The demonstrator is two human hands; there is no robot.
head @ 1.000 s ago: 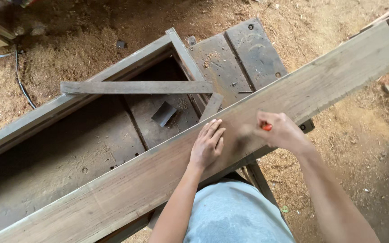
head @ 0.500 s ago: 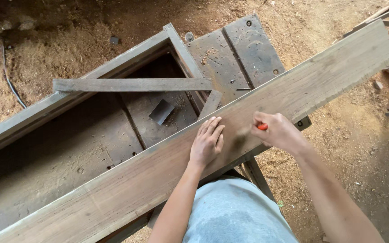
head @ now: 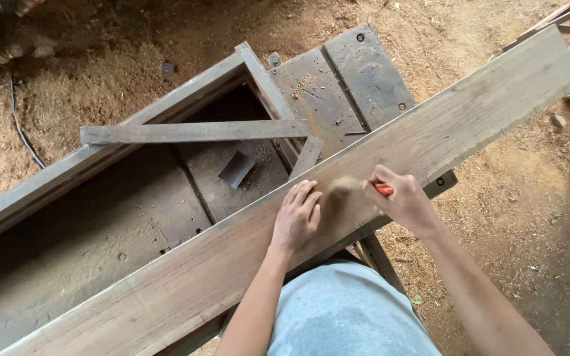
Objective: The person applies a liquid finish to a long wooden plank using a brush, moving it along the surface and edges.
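The long plank (head: 245, 264) lies slantwise across the front of the worktop (head: 338, 86), its long axis running from the near left corner up to the far right, where its squared end juts out past the worktop's right edge over the sawdust floor (head: 529, 217). Both hands sit near the plank's middle, well apart from either end. The left hand (head: 296, 217) lies flat on the board's face, fingers together and pointing up the plank toward the far right. Just beside it, further along the same axis, the right hand (head: 400, 201) is closed around an orange-handled tool (head: 384, 190); its working end, between the two hands, is blurred, so I can't tell what it is. The right hand is nearer the plank's far end, the left nearer the long stretch toward the near left corner. Behind the plank, a thin wooden strip (head: 192, 132) rests across the open recess of the worktop.
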